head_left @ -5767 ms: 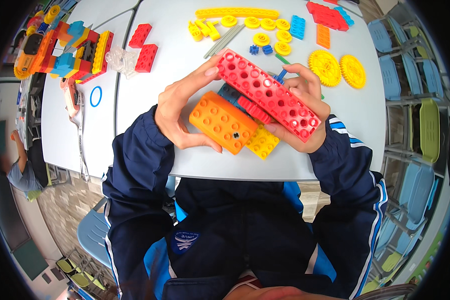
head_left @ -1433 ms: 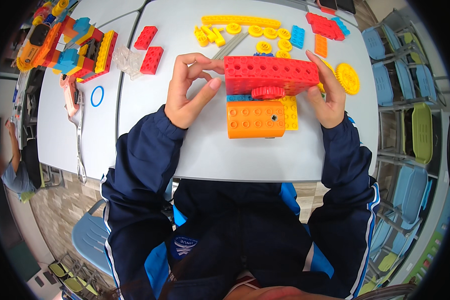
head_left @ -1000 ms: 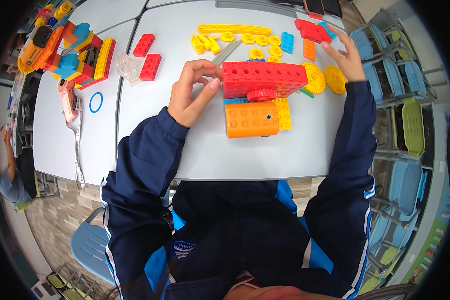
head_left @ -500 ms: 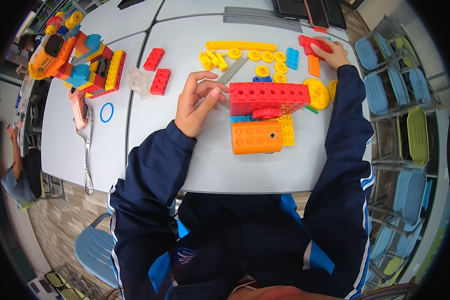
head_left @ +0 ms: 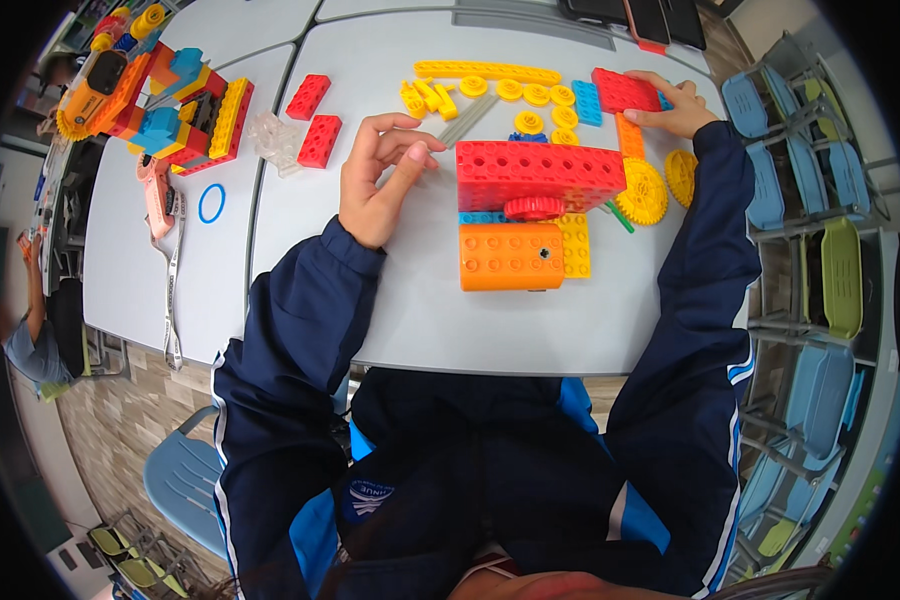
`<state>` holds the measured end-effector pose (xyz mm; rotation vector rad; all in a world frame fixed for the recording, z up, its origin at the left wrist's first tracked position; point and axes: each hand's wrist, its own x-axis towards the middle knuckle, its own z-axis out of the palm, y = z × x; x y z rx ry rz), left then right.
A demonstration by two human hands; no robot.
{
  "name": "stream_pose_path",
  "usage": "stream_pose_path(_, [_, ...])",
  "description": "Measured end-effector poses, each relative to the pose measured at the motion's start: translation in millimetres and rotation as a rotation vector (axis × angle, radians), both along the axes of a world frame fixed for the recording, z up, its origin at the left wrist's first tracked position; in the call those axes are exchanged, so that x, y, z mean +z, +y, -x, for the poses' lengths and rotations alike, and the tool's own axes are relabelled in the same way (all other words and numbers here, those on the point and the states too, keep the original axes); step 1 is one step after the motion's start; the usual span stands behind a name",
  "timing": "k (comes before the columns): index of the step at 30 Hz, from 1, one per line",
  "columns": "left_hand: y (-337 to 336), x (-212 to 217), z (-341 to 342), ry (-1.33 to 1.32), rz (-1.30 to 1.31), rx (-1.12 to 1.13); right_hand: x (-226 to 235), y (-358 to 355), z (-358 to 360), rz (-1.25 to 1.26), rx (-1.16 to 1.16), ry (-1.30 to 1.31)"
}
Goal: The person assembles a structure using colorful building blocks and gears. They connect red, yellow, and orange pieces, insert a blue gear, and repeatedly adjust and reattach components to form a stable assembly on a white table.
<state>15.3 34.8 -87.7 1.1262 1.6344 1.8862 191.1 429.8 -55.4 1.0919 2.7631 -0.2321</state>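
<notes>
My right hand (head_left: 682, 108) is at the far right of the table, thumb and fingers around the right end of a red building brick (head_left: 622, 92). Beside that brick lie a blue brick (head_left: 587, 103) and an orange one (head_left: 630, 137). My left hand (head_left: 378, 185) hovers left of the built model, fingers loosely bent and apart, holding nothing. The model has a long red beam (head_left: 540, 175) with holes, a red gear (head_left: 533, 208) below it, and an orange studded block (head_left: 511, 257) in front. A yellow plate (head_left: 576, 247) shows beside the orange block.
Yellow gears (head_left: 642, 192), small yellow wheels (head_left: 530, 122), grey rods (head_left: 468, 121) and a long yellow beam (head_left: 487, 72) lie behind the model. Two red bricks (head_left: 319, 141), a blue ring (head_left: 211, 203) and a tall colourful model (head_left: 175, 110) are at left.
My right hand has shifted slightly right, and more of the red brick shows. My left hand has drawn a little away from the red beam. The whole view has shifted slightly.
</notes>
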Motion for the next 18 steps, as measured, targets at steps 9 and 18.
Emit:
stream_pose_path(9, [-3, 7, -5, 0.340, -0.013, -0.278, 14, -5, 2, 0.156, 0.238, 0.004])
stream_pose_path(18, [3, 8, -21, -0.246, 0.116, -0.443, 22, -13, -1, 0.122, 0.246, 0.001])
